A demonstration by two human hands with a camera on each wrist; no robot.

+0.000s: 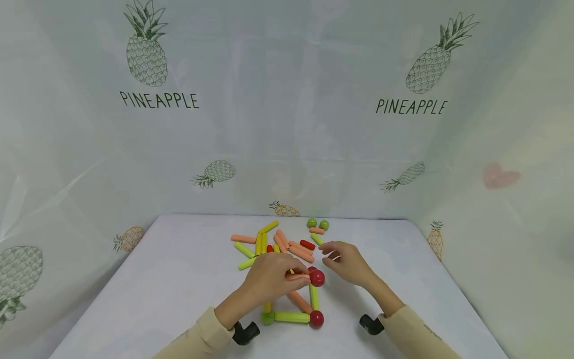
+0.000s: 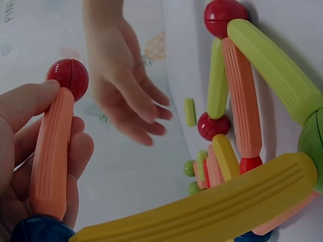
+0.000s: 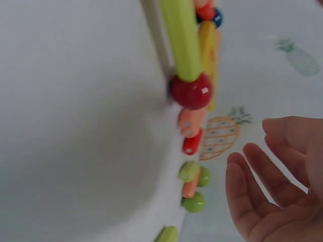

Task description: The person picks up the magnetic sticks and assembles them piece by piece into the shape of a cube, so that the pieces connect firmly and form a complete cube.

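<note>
A person in beige sleeves (image 1: 203, 331) builds at a white desk (image 1: 170, 284) with coloured rods and balls. The left hand (image 1: 273, 275) grips an orange rod (image 2: 52, 151), fingers wrapped around it and the thumb at its top, where a glossy red ball (image 2: 70, 79) sits. The rod's lower end meets a dark blue ball (image 2: 39, 231); from there a yellow rod (image 2: 202, 201) runs to a green ball (image 1: 267, 317) at the near side of a frame on the desk. A lime rod (image 1: 291, 317) links that green ball to a second red ball (image 1: 316, 319); a diagonal salmon rod (image 1: 299, 301) also meets this second red ball. The right hand (image 1: 347, 262) hovers just right of the held piece, fingers loosely bent and holding nothing. Behind lie loose rods (image 1: 301, 253) and two small green balls (image 1: 312, 223). A pale curtain (image 1: 287, 124) printed with pineapples forms the backdrop.
</note>
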